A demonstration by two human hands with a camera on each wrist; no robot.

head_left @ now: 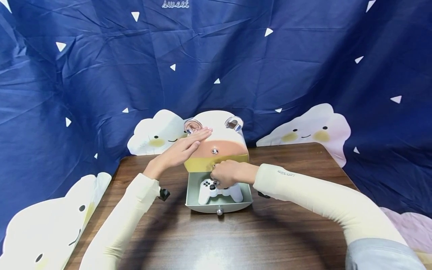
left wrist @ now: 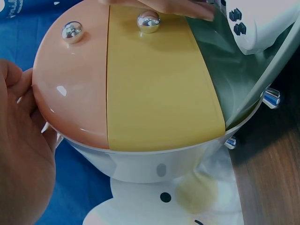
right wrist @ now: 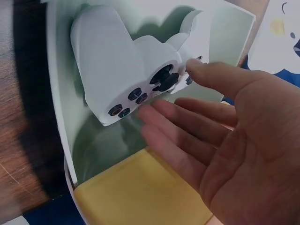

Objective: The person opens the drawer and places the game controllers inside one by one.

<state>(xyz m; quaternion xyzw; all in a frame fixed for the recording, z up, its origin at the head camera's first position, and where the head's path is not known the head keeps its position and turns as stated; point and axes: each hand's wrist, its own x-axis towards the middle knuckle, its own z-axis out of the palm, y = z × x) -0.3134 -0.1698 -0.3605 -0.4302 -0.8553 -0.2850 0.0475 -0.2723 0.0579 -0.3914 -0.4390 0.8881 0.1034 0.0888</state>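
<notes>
A white game controller (head_left: 235,193) with black buttons and thumbsticks is inside the pulled-out green drawer (head_left: 202,208) of a small rounded cabinet (head_left: 216,122). My right hand (head_left: 229,173) reaches down into that drawer from the right. In the right wrist view its thumb is beside a thumbstick, and the loosely bent fingers (right wrist: 176,154) lie along the controller's edge without closing round it. Across the cabinet's upper left edge rests my left hand (head_left: 183,150), fingers straight, beside the pink drawer front (left wrist: 70,93).
Between the pink and green drawers is a closed yellow drawer (left wrist: 164,89) with a silver knob. Silver ring-shaped ears (head_left: 234,123) stick out of the cabinet top. It stands on a dark wooden table (head_left: 287,225), before a blue curtain (head_left: 216,56) with cloud prints.
</notes>
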